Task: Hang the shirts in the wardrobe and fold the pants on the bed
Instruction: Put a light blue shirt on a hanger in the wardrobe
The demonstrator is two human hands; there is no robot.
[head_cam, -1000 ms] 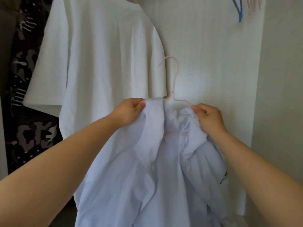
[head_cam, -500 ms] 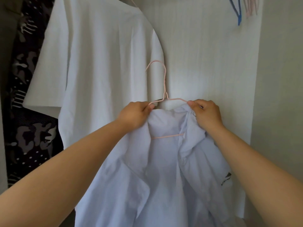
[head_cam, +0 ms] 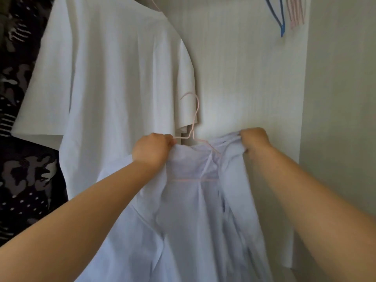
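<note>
Both forearms stretch forward and upward. The left hand point(head_cam: 151, 150) grips the pale blue shirt point(head_cam: 193, 220) just left of the pink hanger point(head_cam: 193, 180); the right hand point(head_cam: 254, 139), fingers curled, clutches its fabric to the hanger's right

Wardrobe point(head_cam: 244, 47): pale ribbed back panel point(head_cam: 244, 88), plain side wall point(head_cam: 335, 119) on the right.
Hanging at left: a dark camouflage garment point(head_cam: 26, 169), partly behind a white T-shirt point(head_cam: 114, 88) (their rail is out of view).
Top right: a blue hanger point(head_cam: 281, 23) and several pink hangers point(head_cam: 296, 15), bare, side by side.
Pink wire hanger point(head_cam: 196, 110): low in front of the back panel, hook overlapping the T-shirt's sleeve, carrying a pale blue shirt point(head_cam: 193, 220).
</note>
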